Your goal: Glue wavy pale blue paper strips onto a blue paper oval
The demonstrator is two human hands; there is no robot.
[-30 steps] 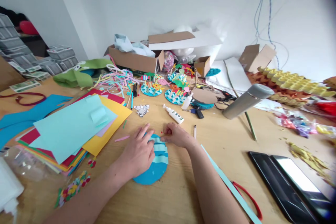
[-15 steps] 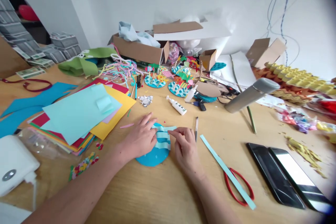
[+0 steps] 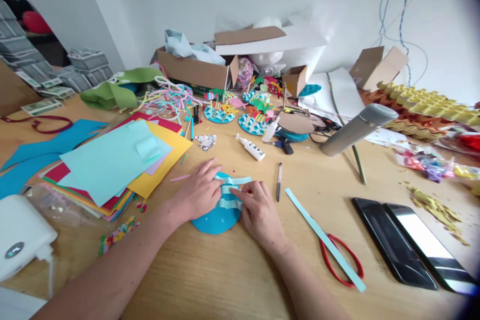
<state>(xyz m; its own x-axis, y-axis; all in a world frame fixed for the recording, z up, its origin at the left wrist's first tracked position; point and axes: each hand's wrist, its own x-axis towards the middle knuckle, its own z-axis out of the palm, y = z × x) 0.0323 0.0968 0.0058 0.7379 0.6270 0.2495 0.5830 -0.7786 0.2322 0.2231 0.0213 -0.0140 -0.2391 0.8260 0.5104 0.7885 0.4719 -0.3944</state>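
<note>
A round blue disc (image 3: 213, 221) lies on the table with several pale aqua strips (image 3: 230, 204) across it in raised waves. My left hand (image 3: 200, 190) rests over the disc's left side, fingers apart, its fingertips on the strips. From the right, my right hand (image 3: 258, 210) reaches over the disc's edge, its index finger pointing onto a middle strip and the other fingers curled. The top strip sticks out past the disc's upper right edge. Whether anything is between the curled right fingers is hidden.
A pen (image 3: 279, 182), a loose aqua strip (image 3: 324, 237) over red-handled scissors (image 3: 339, 280) and two phones (image 3: 393, 245) lie right. Glue bottles (image 3: 250, 148) and a grey flask (image 3: 358, 130) stand or lie beyond. Stacked coloured paper (image 3: 108, 160) is left.
My right hand has shifted left, its index finger moving from the strips' right ends onto a middle strip. My left hand stays on the disc. The whole view has shifted slightly.
</note>
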